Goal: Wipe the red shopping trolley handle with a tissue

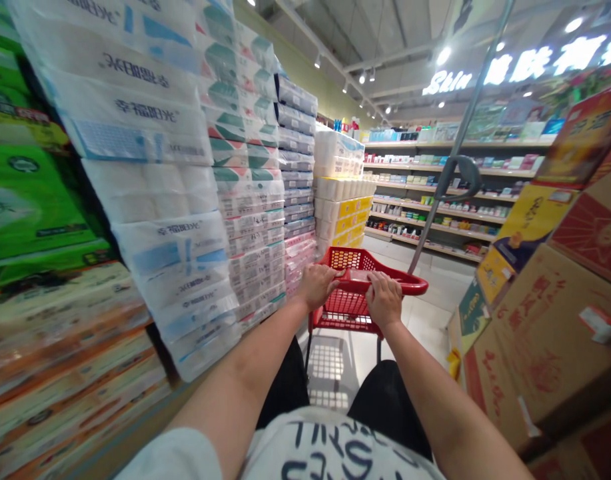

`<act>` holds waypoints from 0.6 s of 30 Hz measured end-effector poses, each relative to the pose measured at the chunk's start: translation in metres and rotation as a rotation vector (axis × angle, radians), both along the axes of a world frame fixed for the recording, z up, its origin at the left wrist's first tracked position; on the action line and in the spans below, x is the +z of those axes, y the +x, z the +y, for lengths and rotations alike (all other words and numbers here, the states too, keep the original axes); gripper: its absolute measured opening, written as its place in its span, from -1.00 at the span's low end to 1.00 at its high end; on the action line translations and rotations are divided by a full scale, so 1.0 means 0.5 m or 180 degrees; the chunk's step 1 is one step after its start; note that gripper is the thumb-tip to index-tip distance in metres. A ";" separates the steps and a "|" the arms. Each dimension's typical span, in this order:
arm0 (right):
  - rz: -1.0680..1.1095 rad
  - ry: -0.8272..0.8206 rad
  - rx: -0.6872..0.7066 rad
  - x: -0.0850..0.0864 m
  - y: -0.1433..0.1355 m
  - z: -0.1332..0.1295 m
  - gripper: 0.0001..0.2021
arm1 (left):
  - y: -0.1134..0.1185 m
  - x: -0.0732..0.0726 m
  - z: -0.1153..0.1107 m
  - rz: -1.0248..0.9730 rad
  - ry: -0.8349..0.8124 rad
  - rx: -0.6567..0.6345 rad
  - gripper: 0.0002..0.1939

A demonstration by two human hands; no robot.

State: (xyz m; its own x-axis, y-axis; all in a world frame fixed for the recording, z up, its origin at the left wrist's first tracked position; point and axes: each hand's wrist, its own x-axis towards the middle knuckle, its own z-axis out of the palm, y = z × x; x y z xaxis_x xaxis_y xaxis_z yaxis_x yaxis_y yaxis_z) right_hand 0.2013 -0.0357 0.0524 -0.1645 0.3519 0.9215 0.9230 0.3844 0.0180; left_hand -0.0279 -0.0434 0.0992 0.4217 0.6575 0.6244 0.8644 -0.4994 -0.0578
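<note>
Both hands rest on the handle of a red plastic shopping cart (pixel 348 303) right in front of me. My left hand (pixel 318 285) is wrapped round the left end of the handle. Farther right along the same bar, my right hand (pixel 384 295) curls its fingers over it. The latticed basket lies beyond the handle, and little of its inside shows. Below it, the cart's shadow falls on the pale floor between my dark-trousered legs.
Tall stacks of wrapped tissue packs (pixel 180 200) line the left side closely. Cardboard cartons (pixel 545 333) are piled on the right. A slanting metal pole (pixel 425 230) with a grey hook-shaped part stands ahead right. Stocked shelves (pixel 435 190) run across the back.
</note>
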 end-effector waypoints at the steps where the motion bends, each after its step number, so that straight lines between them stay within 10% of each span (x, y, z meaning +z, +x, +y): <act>1: 0.0008 0.0008 0.0004 0.000 0.001 0.001 -0.69 | -0.001 -0.007 -0.003 -0.0027 0.0058 -0.0073 -0.57; 13: 0.0007 0.0030 -0.0005 -0.001 0.003 -0.003 -0.69 | 0.039 0.058 0.017 0.0306 -0.0763 0.0654 -0.37; 18: 0.0028 0.0015 -0.0015 0.001 0.007 -0.006 -0.68 | 0.023 0.020 -0.003 0.0136 -0.0193 0.0260 -0.49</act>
